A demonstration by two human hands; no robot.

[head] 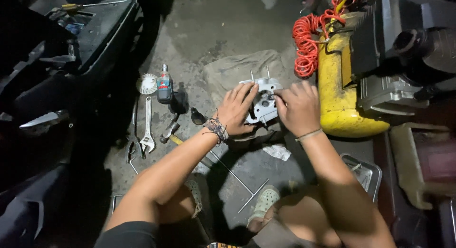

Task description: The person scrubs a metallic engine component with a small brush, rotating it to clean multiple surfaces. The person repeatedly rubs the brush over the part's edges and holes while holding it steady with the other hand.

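A pale metal engine part [264,101] with two upright studs rests on a grey cloth [237,70] on the concrete floor. My left hand [236,109] grips its left side, fingers spread over the top edge. On the part's right side, my right hand [299,108] presses with curled fingers at its middle. What the fingertips pinch is hidden.
A yellow air compressor tank [338,81] with a red coiled hose [306,43] stands at the right. A wrench [147,127], hammer [170,130], small bottle [164,84] and white fan wheel [147,83] lie at the left. A metal tray [368,174] sits at lower right, a T-handle tool [237,179] near my feet.
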